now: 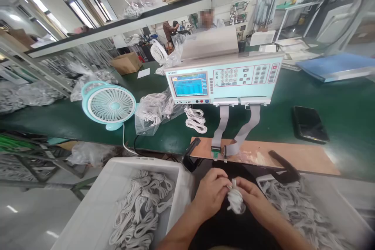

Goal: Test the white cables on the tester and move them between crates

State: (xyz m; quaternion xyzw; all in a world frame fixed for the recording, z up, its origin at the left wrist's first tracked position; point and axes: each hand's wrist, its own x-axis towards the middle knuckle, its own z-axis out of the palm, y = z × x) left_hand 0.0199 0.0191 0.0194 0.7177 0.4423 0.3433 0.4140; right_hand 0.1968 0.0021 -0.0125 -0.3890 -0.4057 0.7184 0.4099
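A coiled white cable is held between my two hands, above my dark lap. My left hand pinches one end of it with curled fingers. My right hand grips the other side, near a white connector at the top. Just beyond my hands, two small connectors sit at the board's front edge, joined by grey ribbon cables to a light-blue tester with a lit screen. Another coiled white cable lies on the green table before the tester.
At left a white bin holds several coiled cables; another bin of cables stands at right. Black clamps grip the board. A fan, a bagged cable bundle and a black phone rest on the table. People sit beyond.
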